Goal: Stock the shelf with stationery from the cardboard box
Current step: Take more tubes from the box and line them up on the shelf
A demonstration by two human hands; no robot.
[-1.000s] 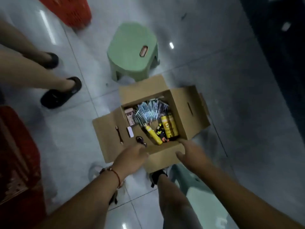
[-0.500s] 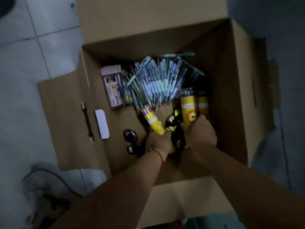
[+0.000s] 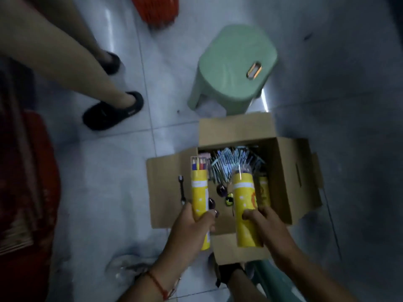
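Note:
An open cardboard box (image 3: 283, 171) stands on the tiled floor. My left hand (image 3: 192, 227) grips a yellow tube of coloured pencils (image 3: 198, 192), held above the box's left flap. My right hand (image 3: 266, 225) grips a second, wider yellow pencil tube (image 3: 245, 199) over the box's near side. Inside the box lie a fan of blue-green pens (image 3: 231, 164), another yellow tube (image 3: 263, 190) and some small dark items (image 3: 222, 189). No shelf is in view.
A green plastic stool (image 3: 233, 68) stands just beyond the box. Another person's legs in black slippers (image 3: 113, 110) stand at the left. A red basket (image 3: 157, 9) is at the top, red goods (image 3: 24, 182) at the left edge. A teal stool (image 3: 274, 280) is beneath me.
Both hands reached into the box, each took a yellow pencil tube, and lifted them out. My head has risen, so the box looks smaller again.

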